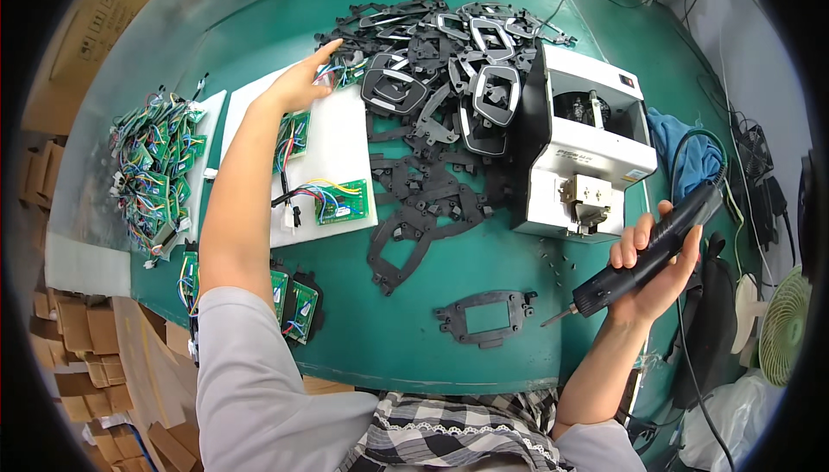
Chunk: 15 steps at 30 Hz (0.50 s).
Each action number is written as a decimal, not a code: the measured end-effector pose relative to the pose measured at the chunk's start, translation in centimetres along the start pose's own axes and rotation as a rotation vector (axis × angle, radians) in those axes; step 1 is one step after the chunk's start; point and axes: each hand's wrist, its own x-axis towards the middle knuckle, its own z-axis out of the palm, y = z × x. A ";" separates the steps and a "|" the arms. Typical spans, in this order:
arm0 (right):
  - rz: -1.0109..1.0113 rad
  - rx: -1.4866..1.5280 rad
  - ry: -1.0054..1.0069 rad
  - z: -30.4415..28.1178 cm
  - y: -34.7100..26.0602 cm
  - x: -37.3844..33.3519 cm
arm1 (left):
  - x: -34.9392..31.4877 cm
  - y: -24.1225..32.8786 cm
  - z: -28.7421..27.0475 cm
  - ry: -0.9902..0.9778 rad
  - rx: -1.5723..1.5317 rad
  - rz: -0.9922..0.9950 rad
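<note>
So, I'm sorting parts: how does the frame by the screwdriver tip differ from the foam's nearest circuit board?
The frame is black; the board is green. The board has coloured wires; the frame has none. The frame lies on the table, the board on foam. Both lie flat.

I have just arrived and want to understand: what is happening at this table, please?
The right hand holds a black corded screwdriver, its tip beside a black frame lying on the green table. The left hand reaches to a wired circuit board at the far end of a white foam sheet; whether it grips it is unclear.
</note>
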 end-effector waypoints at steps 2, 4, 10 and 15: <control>-0.007 0.015 -0.017 -0.2 -0.2 0.1 | 0.2 2.3 -0.6 0.003 -0.089 -0.126; 0.000 0.038 -0.024 -0.2 -0.2 0.1 | 0.6 2.0 -0.8 -0.016 -0.090 -0.190; 0.024 0.076 -0.016 -0.4 -0.3 0.0 | 1.8 2.8 0.6 0.013 -0.493 -0.055; 0.031 0.034 0.036 0.2 -0.2 -0.1 | 1.2 3.3 1.4 0.011 0.470 -0.004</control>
